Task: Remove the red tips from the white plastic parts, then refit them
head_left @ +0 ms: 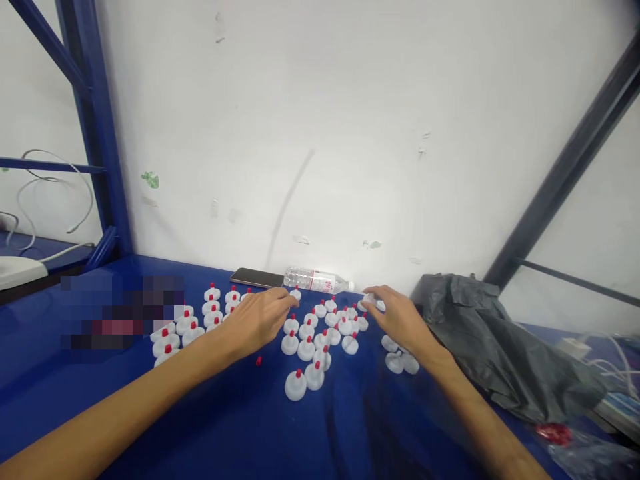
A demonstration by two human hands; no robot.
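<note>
My left hand point(260, 321) reaches over the table, its fingers closed together at a small white dome-shaped cap with a red tip point(295, 294). Farther right, my right hand point(395, 319) curls its thumb and forefinger around a plain white cap point(369, 299). Between the hands stands a loose group of red-tipped white caps point(307, 349). More of these caps point(193, 333) stand in rows left of my left hand, partly hidden by its forearm. Several plain white caps point(395, 362) lie below my right hand. One loose red tip point(259, 361) rests on the table.
Against the wall lie a black phone point(257, 277) and a clear plastic bottle point(319, 281). A dark grey plastic bag point(490, 340) is heaped at the right of the blue table point(240, 427). Blue frame posts point(95, 127) rise at the left. Part of the left side is pixelated.
</note>
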